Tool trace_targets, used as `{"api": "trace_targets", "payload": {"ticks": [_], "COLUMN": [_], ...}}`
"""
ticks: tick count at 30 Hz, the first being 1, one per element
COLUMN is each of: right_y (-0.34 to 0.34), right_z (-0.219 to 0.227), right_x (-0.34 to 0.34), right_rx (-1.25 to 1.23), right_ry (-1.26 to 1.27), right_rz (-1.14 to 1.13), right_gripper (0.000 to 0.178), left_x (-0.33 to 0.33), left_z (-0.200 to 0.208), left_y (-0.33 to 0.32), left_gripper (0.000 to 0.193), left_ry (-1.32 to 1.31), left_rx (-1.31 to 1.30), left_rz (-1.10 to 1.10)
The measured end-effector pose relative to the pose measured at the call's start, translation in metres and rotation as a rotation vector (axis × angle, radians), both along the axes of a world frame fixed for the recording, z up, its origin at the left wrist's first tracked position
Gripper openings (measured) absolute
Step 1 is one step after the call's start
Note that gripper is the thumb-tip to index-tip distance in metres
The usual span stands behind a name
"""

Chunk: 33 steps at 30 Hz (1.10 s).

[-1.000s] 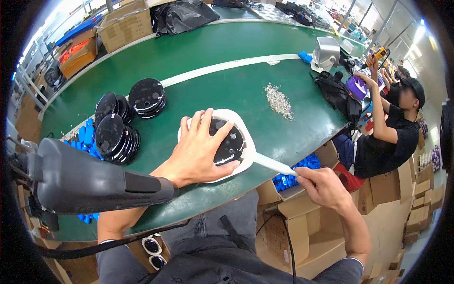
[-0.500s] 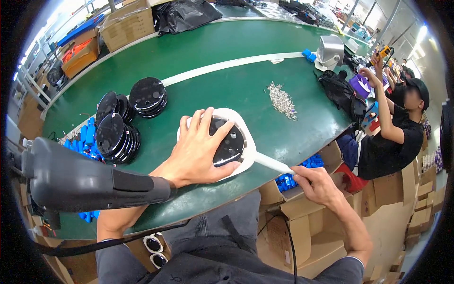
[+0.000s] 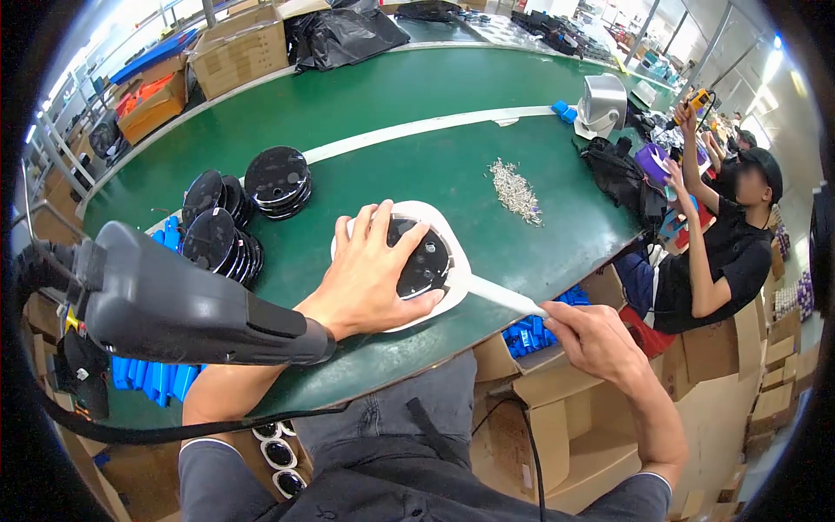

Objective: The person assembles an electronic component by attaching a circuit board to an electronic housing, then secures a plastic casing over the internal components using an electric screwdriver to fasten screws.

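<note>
A white plastic housing (image 3: pixel 454 233) with a long straight handle (image 3: pixel 500 296) lies on the green table in front of me. A glossy black round disc (image 3: pixel 426 261) sits inside its rounded head. My left hand (image 3: pixel 370 274) is spread flat over the disc's left side, fingers apart, with the thumb near the lower rim; part of the disc is hidden under it. Around the end of the handle, my right hand (image 3: pixel 596 339) is closed. A bulky dark grey device (image 3: pixel 200 304) shows in front of my left forearm and covers part of it.
Stacked black discs (image 3: pixel 278 180) stand at left, near blue cylindrical parts (image 3: pixel 152 378). A pile of small metal screws (image 3: pixel 515 191) lies right of centre. Blue parts (image 3: pixel 529 335) fill a carton below the table edge. A co-worker (image 3: pixel 718 252) sits at right, holding up a yellow tool (image 3: pixel 698 100).
Both hands keep nearly the same hold on the housing. The dark grey device has shifted right and up in view. At right, the co-worker's arms have moved.
</note>
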State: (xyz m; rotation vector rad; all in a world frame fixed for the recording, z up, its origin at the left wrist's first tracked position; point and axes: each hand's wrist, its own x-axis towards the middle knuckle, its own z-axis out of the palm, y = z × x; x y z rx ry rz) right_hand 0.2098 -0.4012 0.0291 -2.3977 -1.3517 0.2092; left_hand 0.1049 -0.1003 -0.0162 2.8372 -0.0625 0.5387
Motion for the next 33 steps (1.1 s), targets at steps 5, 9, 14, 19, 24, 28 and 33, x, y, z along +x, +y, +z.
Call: {"api": "trace_targets", "payload": {"ticks": [5,9,14,19,24,28,33], "right_y": [0.0,-0.004,-0.004,-0.005,-0.003,-0.002,0.0], "right_z": [-0.002,-0.017,-0.031,-0.037,-0.026,-0.013,0.002], "right_x": [0.001,0.005,0.005,0.007,0.004,0.0,-0.005], "right_rx": [-0.014,0.043,0.127,0.157,0.116,0.045,-0.008], "right_ry": [0.006,0.102,0.115,0.169,0.11,0.055,0.034], "right_rz": [-0.001,0.013,0.008,-0.015,-0.022,-0.026,-0.032], "right_gripper": [0.02,0.021,0.022,0.021,0.021,0.021,0.02], "left_x": [0.0,-0.001,-0.002,0.001,0.001,-0.001,0.0], "left_z": [0.001,0.002,0.001,0.001,-0.002,0.003,0.003], "left_y": [0.001,0.003,0.003,0.002,0.0,-0.001,-0.002], "left_gripper": [0.08,0.082,0.082,0.079,0.08,0.08,0.08], "left_ry": [0.002,0.024,0.048,-0.011,-0.018,0.04,0.043], "left_rx": [-0.002,0.005,0.026,0.028,0.016,-0.002,0.01], "left_rz": [-0.006,-0.039,-0.047,-0.059,-0.028,0.01,0.015]}}
